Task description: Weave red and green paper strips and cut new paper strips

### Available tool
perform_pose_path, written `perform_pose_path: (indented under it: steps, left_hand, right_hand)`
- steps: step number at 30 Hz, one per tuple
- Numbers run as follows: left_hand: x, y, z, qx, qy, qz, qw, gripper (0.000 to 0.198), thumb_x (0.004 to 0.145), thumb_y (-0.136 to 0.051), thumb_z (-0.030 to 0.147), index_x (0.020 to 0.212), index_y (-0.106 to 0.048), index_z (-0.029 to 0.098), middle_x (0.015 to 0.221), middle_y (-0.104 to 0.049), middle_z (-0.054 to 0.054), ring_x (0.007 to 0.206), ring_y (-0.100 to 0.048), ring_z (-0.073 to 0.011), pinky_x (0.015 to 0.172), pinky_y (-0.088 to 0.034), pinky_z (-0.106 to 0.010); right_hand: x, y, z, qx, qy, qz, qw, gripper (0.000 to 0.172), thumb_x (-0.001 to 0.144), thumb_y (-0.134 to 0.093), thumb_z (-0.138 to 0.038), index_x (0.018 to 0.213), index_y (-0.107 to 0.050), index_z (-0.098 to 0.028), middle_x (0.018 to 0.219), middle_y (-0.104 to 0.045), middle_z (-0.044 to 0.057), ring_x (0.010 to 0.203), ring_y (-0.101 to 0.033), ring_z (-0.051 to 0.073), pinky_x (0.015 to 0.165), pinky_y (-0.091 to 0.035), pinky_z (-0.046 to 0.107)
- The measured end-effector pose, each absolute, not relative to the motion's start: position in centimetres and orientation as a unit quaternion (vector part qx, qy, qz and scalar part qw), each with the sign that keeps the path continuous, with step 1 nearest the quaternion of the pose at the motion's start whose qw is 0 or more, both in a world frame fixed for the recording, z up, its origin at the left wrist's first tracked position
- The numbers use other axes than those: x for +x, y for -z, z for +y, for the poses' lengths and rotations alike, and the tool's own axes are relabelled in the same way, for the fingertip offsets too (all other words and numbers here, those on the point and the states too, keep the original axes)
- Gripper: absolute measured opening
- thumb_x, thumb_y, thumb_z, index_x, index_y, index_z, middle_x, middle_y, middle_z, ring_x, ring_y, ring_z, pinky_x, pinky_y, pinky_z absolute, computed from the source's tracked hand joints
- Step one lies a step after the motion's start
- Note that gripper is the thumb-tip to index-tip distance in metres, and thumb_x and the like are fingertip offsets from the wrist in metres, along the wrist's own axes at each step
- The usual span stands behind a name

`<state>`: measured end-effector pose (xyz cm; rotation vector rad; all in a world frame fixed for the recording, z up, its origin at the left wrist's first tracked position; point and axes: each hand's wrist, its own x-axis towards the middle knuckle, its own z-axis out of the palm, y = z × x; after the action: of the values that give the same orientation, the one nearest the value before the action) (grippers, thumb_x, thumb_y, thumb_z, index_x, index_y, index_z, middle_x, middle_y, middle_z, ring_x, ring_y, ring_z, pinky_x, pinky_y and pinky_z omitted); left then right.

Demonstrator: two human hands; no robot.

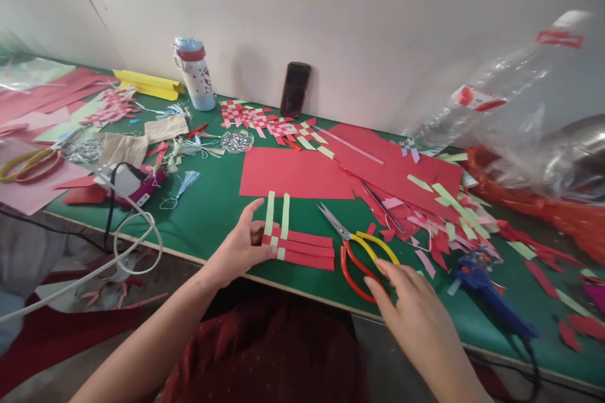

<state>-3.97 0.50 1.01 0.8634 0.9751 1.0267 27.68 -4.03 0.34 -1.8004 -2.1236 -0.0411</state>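
Between the thumb and fingers of my left hand (241,242) is the left end of a woven paper piece (307,250). Its red strips run to the right, and two pale green strips cross them, their long ends pointing away from me. To the right is a pair of scissors (347,236) with one yellow and one red handle, its blades slightly apart and pointing away to the left. My right hand (411,296) has its thumb and forefinger closed on the handles; its other fingers are partly hidden. A red paper sheet (293,171) lies just beyond the weave.
Paper scraps (439,227) and a blue glue gun (491,296) lie to the right. A phone (295,89) leans on the wall, with a water bottle (196,75) left of it. Finished woven pieces (262,121), tassels (186,186) and a white cable (137,227) are also around.
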Motion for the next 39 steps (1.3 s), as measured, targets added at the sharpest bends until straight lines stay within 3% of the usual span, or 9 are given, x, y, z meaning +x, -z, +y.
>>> perform_pose_path:
  steps: [6,10,16,19,21,25,28,33,39]
  left_hand:
    - [-3.0,-1.0,0.6,0.387,-0.469,0.445,0.657,0.109,0.064,-0.080,0.007,0.151,-0.017,0.027,0.109,-0.071,-0.011,0.084,-0.071,-0.0187,0.076,-0.056,-0.030]
    - [-2.0,-1.6,0.8,0.349,-0.501,0.436,0.661,0.115,0.064,-0.081,0.008,0.153,-0.011,0.030,0.098,-0.072,-0.006,0.073,-0.069,-0.0157,0.072,-0.056,-0.030]
    - [-1.2,-2.3,0.8,0.279,-0.536,0.443,0.662,0.113,0.063,-0.083,0.012,0.151,-0.013,0.026,0.072,-0.067,0.004,0.060,-0.064,-0.0108,0.062,-0.052,-0.022]
    - [-1.1,-2.1,0.9,0.246,-0.548,0.438,0.669,0.105,0.063,-0.084,0.014,0.147,-0.022,0.026,0.068,-0.066,0.006,0.060,-0.064,-0.0116,0.060,-0.052,-0.022]
    - [-1.0,-1.9,1.1,0.221,-0.558,0.426,0.676,0.095,0.063,-0.084,0.014,0.141,-0.031,0.025,0.070,-0.067,0.005,0.060,-0.065,-0.0119,0.062,-0.052,-0.024]
    - [-0.7,-1.8,1.5,0.169,-0.578,0.399,0.691,0.071,0.064,-0.083,0.011,0.124,-0.046,0.023,0.076,-0.070,0.002,0.066,-0.068,-0.0129,0.067,-0.053,-0.025]
    - [-0.3,-1.9,1.7,0.133,-0.593,0.379,0.698,0.062,0.064,-0.082,0.007,0.116,-0.052,0.022,0.075,-0.070,0.003,0.065,-0.068,-0.0131,0.067,-0.054,-0.026]
    - [0.4,-1.9,2.0,0.081,-0.616,0.364,0.694,0.042,0.068,-0.078,0.006,0.101,-0.058,0.020,0.087,-0.073,0.000,0.076,-0.070,-0.0121,0.074,-0.054,-0.025]
    - [0.6,-1.8,1.9,0.053,-0.609,0.353,0.709,0.028,0.072,-0.075,0.009,0.094,-0.061,0.020,0.087,-0.073,0.001,0.077,-0.069,-0.0114,0.076,-0.055,-0.025]
  right_hand:
    - [28.2,-0.2,-2.1,-0.624,0.019,-0.768,0.141,0.046,0.091,-0.042,-0.053,0.121,-0.058,-0.022,0.099,-0.071,0.012,0.096,-0.066,0.031,0.083,-0.050,0.046]
    - [27.9,-0.5,-0.9,-0.616,-0.008,-0.777,0.129,0.047,0.087,-0.048,-0.049,0.125,-0.054,-0.024,0.110,-0.071,0.011,0.102,-0.067,0.030,0.082,-0.051,0.042]
    - [27.6,-1.8,-0.7,-0.685,-0.085,-0.715,0.111,0.046,0.076,-0.058,-0.044,0.119,-0.057,-0.028,0.093,-0.072,0.005,0.075,-0.070,0.024,0.059,-0.048,0.032]
    - [28.4,-1.9,-1.1,-0.726,-0.126,-0.652,0.178,0.047,0.072,-0.063,-0.051,0.113,-0.059,-0.030,0.088,-0.071,0.004,0.070,-0.069,0.022,0.057,-0.049,0.031]
    - [29.3,-2.0,-1.6,-0.733,-0.184,-0.596,0.272,0.052,0.070,-0.065,-0.055,0.114,-0.057,-0.027,0.086,-0.070,0.005,0.070,-0.069,0.022,0.059,-0.052,0.032]
    - [30.5,-2.3,-3.5,-0.649,-0.350,-0.521,0.429,0.073,0.072,-0.068,-0.059,0.134,-0.043,-0.032,0.098,-0.069,0.010,0.067,-0.064,0.022,0.056,-0.054,0.035]
    - [29.6,-2.2,-5.8,-0.599,-0.411,-0.552,0.410,0.080,0.072,-0.069,-0.060,0.142,-0.038,-0.039,0.104,-0.068,0.010,0.067,-0.062,0.022,0.055,-0.054,0.036]
    - [25.4,-1.8,-8.6,-0.630,-0.343,-0.626,0.307,0.069,0.072,-0.074,-0.048,0.134,-0.048,-0.037,0.112,-0.068,0.006,0.088,-0.069,0.023,0.074,-0.059,0.032]
    - [21.8,-2.2,-7.6,-0.627,-0.285,-0.675,0.265,0.058,0.071,-0.073,-0.050,0.124,-0.056,-0.032,0.092,-0.071,0.002,0.074,-0.070,0.019,0.067,-0.060,0.028]
